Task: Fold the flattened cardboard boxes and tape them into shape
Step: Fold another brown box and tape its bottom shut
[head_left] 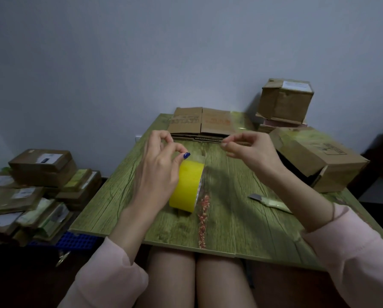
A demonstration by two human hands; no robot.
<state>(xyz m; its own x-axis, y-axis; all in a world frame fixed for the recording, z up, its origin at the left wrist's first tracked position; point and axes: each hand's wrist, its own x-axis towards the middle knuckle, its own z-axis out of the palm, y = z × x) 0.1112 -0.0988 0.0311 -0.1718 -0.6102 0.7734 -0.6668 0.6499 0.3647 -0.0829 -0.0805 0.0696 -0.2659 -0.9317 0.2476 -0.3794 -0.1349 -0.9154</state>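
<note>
A yellow tape roll (189,185) stands on its edge on the green wood-grain table (230,218). My left hand (159,165) hovers just above and left of the roll, with thumb and forefinger pinched together. My right hand (248,150) is raised to the right at the same height, its fingertips also pinched. A faint clear tape strip (239,122) seems to run between the two pinches and stick up past the right fingers; it is hard to make out. Flattened cardboard boxes (199,124) lie stacked at the table's far edge, beyond both hands.
A utility knife (268,202) lies on the table under my right forearm. An open folded box (315,156) lies on its side at the right edge, and behind it a taped box (286,101) sits on a stack. Piled parcels (30,187) and a blue crate (75,241) stand left of the table.
</note>
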